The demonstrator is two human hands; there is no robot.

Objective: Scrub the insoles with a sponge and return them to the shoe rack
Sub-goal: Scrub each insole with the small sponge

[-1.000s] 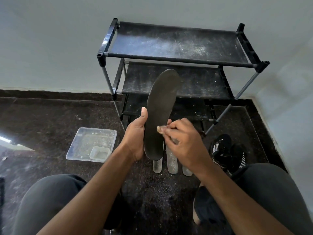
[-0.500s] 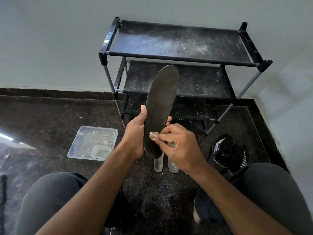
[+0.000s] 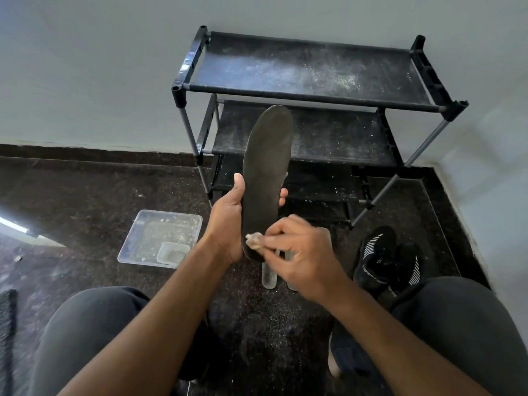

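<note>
Head view, insole: the dark insole stands nearly upright in front of the black shoe rack, toe end up, heel end down by the palms; it is off the rack and held in the air.
Head view, left hand: the left hand grips the insole's lower half, thumb along the left edge and fingertips curled round the right edge.
Head view, right hand: the right hand pinches a small, pale, worn sponge between thumb and fingers, pressed to the heel end.
Head view, change: over the last second the sponge has slid from mid-insole, near the right edge, down and across to the bottom left of the heel; the holding hand has hardly shifted.
Head view, meaning: this looks like a scrubbing stroke reaching the heel, so cleaning is still under way and the return to the rack is not yet due.
Head view, surroundings: a clear plastic tray sits on the dark floor to the left; pale insoles lie below the hands; black sneakers rest to the right.
</note>
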